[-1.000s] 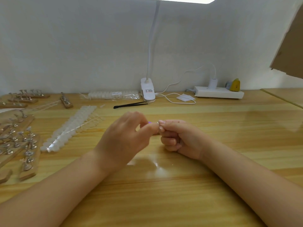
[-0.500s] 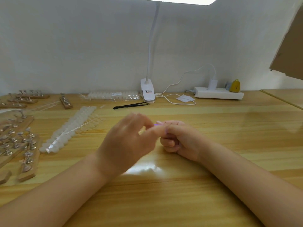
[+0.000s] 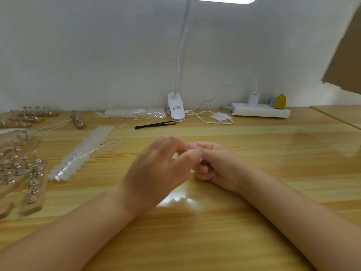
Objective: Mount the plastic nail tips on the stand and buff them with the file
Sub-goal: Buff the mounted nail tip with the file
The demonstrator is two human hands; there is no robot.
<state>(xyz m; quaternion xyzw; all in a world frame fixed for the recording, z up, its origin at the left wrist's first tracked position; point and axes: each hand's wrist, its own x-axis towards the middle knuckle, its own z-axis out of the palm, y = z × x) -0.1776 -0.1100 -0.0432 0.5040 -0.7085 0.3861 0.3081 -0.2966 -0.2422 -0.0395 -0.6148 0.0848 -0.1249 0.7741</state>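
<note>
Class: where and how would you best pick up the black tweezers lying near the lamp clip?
Probably pinch the tweezers mid-length from above, fingers across the two long sides. They lie flat on the table, thin and long, tips pointing right toward the lamp clip.

Stands: set at desk left edge.
Nail tip strips: laid right of stands.
Tweezers: placed before lamp clamp.

Translucent white nail tips lie in strips beside wooden stands.

Wooden table with stands, nail-tip strips, tweezers.
</note>
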